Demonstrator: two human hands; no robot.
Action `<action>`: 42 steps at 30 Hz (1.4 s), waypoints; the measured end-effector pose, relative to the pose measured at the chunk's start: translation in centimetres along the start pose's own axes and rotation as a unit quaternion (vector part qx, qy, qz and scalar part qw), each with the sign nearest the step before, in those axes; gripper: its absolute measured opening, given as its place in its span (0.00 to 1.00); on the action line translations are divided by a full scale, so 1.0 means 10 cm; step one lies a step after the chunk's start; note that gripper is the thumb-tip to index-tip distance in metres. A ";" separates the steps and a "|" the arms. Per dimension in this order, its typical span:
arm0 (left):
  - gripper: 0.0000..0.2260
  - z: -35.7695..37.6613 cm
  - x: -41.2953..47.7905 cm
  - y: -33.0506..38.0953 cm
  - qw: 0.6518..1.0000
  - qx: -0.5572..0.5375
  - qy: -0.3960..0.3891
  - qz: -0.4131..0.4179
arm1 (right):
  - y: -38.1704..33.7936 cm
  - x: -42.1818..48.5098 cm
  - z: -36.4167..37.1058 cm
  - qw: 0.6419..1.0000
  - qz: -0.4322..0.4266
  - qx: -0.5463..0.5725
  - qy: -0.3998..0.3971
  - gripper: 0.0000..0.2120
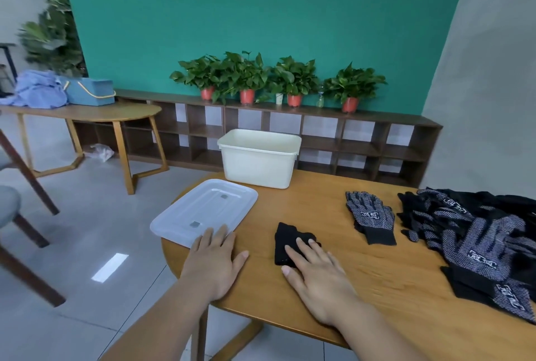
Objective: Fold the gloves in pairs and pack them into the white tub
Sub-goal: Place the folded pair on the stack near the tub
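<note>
Black knitted fabric, a folded glove bundle (287,240), lies near the middle of the wooden table (377,282), and the right hand (317,272) presses on its near-right part with straight, spread fingers, probably to flatten the fold so it keeps its shape. The left hand (216,263) lies flat on the table to the left, fingers straight, their tips at the near edge of the clear lid (203,206); it holds nothing. The lid lies off to the left, which leaves the white tub (258,166) at the far edge open for packing; its inside is hidden from here. Right of the bundle a flat dotted pair of gloves (372,215) lies ready, and the unsorted pile (478,241) lies at the far right, within reach.
</note>
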State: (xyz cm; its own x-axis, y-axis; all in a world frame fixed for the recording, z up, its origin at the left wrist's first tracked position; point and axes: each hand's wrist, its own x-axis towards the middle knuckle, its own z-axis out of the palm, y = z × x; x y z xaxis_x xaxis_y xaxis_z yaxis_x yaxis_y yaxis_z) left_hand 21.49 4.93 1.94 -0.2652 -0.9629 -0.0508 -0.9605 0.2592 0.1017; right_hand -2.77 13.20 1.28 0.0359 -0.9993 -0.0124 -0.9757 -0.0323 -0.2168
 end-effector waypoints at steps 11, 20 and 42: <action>0.35 0.00 0.26 -0.21 0.999 -0.017 0.029 -0.013 | -0.19 0.43 0.05 1.000 0.016 0.011 0.003 0.33; 0.32 0.01 0.39 -0.11 0.996 -0.011 0.092 -0.013 | -0.25 0.79 0.07 1.000 0.021 0.010 0.009 0.33; 0.20 0.17 0.72 0.06 0.975 -0.040 0.214 -0.051 | -0.27 1.72 0.04 1.000 0.007 -0.010 0.003 0.30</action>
State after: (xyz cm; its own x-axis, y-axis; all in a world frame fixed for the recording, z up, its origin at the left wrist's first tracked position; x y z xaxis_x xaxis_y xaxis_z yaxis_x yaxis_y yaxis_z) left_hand 18.90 -1.70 -0.10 -0.0921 -0.9311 0.3530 -0.9656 0.1701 0.1966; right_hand 0.62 -3.92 1.22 0.0212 -0.9997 -0.0086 -0.9804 -0.0191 -0.1962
